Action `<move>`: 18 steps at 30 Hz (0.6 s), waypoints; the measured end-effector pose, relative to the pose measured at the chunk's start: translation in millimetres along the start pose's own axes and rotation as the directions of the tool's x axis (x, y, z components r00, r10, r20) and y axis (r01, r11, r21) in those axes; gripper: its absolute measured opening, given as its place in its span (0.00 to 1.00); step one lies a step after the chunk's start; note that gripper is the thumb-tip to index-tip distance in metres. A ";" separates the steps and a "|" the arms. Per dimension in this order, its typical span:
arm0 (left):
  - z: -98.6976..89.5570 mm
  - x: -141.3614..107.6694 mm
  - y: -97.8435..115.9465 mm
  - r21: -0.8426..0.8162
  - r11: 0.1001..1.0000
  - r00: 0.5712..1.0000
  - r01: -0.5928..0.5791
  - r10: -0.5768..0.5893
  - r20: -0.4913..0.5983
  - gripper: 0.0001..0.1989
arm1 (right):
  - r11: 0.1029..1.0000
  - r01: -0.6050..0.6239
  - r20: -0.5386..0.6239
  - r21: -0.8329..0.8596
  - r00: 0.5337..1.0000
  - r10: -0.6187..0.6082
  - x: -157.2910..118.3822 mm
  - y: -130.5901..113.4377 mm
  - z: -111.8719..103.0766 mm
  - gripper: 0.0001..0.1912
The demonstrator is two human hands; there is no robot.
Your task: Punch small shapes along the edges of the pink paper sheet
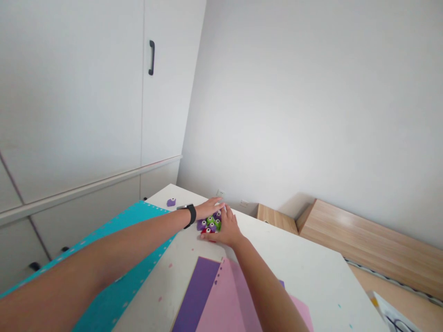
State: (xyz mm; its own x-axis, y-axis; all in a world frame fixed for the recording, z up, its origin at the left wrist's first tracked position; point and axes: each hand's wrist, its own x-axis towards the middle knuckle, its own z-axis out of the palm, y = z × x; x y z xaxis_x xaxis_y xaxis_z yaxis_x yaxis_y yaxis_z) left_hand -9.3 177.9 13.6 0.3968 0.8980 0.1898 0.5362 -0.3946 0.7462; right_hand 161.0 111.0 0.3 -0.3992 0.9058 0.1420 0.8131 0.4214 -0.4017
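A tight cluster of small purple, green and red pieces with white eye-like dots sits on the white table. My left hand, with a black watch on its wrist, curves along the far left side of the cluster, fingers apart. Around the right and near sides goes my right hand, its thumb by the red piece and its fingers spread. The fingertips of both hands meet or nearly meet behind the pieces. One separate purple piece lies near the table's far left corner.
A turquoise sheet lies along the table's left side under my left arm. Purple and pink sheets lie at the near edge under my right arm. White cabinets stand left, a wooden unit right, behind the table a wall.
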 end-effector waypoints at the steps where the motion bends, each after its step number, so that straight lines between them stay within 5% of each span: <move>1: 0.1 3.3 1.4 -0.023 1.000 1.000 -0.016 0.016 0.026 0.35 | 1.000 -0.006 -0.001 -0.004 1.000 0.006 -0.3 -3.0 1.2 0.74; 11: -15.9 -6.0 -4.7 -0.160 0.987 0.993 -0.006 0.025 0.117 0.33 | 0.998 -0.055 -0.113 -0.024 0.992 0.052 -13.4 -18.9 13.2 0.65; 18: -21.1 -36.4 -10.2 -0.230 0.973 0.997 -0.015 0.032 0.071 0.30 | 1.000 0.022 -0.065 -0.022 0.998 -0.023 4.4 -19.8 9.1 0.63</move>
State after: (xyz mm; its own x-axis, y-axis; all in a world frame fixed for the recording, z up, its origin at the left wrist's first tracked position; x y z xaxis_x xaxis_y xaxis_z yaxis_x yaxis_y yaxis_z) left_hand -44.9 153.3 12.6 0.4658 0.8688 0.1678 0.3446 -0.3528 0.8699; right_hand 139.3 106.3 0.6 -0.3900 0.8967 0.2096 0.8132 0.4421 -0.3784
